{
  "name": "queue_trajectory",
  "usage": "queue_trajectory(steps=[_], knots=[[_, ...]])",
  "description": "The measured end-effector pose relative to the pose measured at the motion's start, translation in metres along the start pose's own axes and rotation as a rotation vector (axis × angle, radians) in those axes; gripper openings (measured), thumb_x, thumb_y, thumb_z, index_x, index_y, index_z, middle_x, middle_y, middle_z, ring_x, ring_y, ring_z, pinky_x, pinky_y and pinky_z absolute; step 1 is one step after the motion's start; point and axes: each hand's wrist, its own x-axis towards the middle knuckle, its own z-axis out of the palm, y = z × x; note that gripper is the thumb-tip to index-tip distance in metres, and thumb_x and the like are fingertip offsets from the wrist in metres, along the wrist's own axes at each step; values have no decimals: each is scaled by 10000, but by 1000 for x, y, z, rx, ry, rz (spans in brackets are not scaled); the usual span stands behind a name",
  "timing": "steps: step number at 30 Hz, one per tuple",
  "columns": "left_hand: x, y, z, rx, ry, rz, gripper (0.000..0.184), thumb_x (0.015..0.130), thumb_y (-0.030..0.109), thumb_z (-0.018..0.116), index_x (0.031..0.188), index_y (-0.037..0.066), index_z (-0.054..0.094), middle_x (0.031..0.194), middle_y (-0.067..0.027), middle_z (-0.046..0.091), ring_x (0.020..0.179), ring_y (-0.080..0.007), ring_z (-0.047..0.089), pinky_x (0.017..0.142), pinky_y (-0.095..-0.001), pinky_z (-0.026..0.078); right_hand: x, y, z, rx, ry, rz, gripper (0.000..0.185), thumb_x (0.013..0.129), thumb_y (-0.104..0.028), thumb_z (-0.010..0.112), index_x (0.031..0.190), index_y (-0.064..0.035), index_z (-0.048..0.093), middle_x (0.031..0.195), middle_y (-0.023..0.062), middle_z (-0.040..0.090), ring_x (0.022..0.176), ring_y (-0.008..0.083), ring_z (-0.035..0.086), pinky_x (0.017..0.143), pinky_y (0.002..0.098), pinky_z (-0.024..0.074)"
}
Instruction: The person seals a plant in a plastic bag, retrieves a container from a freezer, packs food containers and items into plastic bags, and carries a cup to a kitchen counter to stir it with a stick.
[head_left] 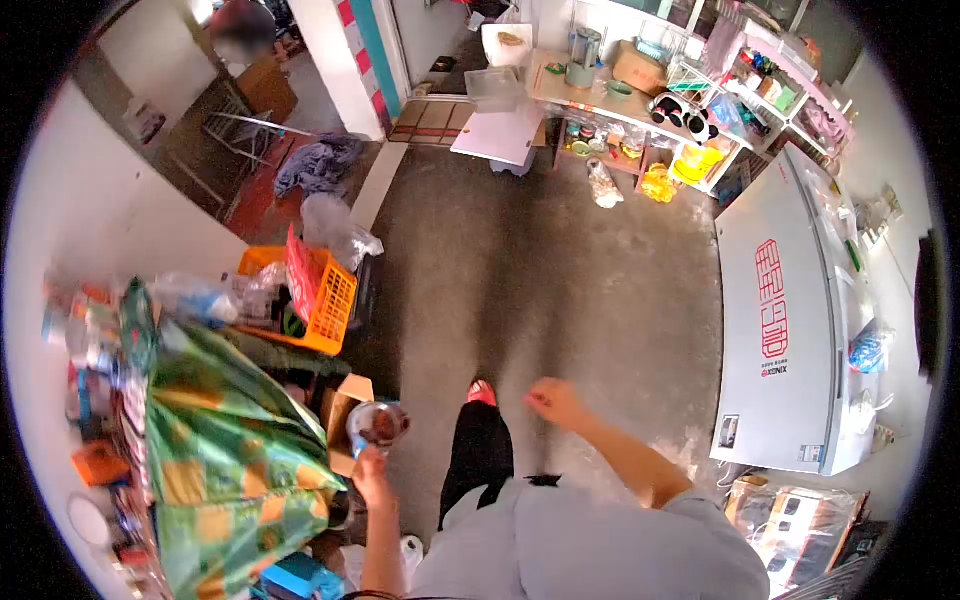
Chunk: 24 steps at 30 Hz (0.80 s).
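Observation:
At the lower left, my left hand (371, 478) is closed on a clear container (379, 424) with something dark reddish-brown in it. An open cardboard box (340, 415) stands just beside the container. My right hand (560, 402) is out in front of my body over the grey floor (590, 290); it is blurred, and the position of its fingers is unclear. One red shoe (481, 391) shows between my two hands.
An orange basket (329, 306) of bags and a green patterned cover (225, 450) lie left. A white freezer (775, 320) stands right, above a wrapped carton (795, 525). Ahead are a cluttered table (555, 88), a pink-white board (497, 134) and bags on the floor.

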Motion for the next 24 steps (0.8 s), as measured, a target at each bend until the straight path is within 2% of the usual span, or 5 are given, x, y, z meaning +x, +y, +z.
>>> queue_trajectory(steps=[6,13,16,18,24], knots=[[122,78,164,134,-371,-8,264,895,254,638,716,83,546,733,47,505,720,-59,449,642,-237,352,62,58,-67,-84,161,376,290,876,-276,661,780,-12,591,680,143,593,611,267,567,549,389,433],[250,172,354,143,-535,-32,284,924,198,621,687,80,517,683,68,448,673,-36,397,609,-222,333,151,150,-49,136,391,735,312,888,-306,642,739,-37,591,585,106,548,580,196,549,551,357,429],[310,199,423,183,-641,-41,269,933,181,621,707,70,526,694,85,442,666,-19,382,584,-198,320,266,157,-68,115,333,780,320,900,-310,631,721,-48,586,581,63,561,552,154,526,531,331,412],[344,232,478,176,-617,-26,267,934,182,622,711,67,528,694,86,438,666,-19,380,583,-197,320,348,170,-70,-62,347,628,310,909,-290,630,709,-58,578,589,19,544,569,98,494,518,301,378],[484,279,583,227,-601,53,295,928,139,629,686,41,492,658,85,405,645,-24,362,572,-203,322,658,123,-166,248,193,640,301,911,-313,637,818,-27,611,676,41,566,665,118,518,599,295,420]])
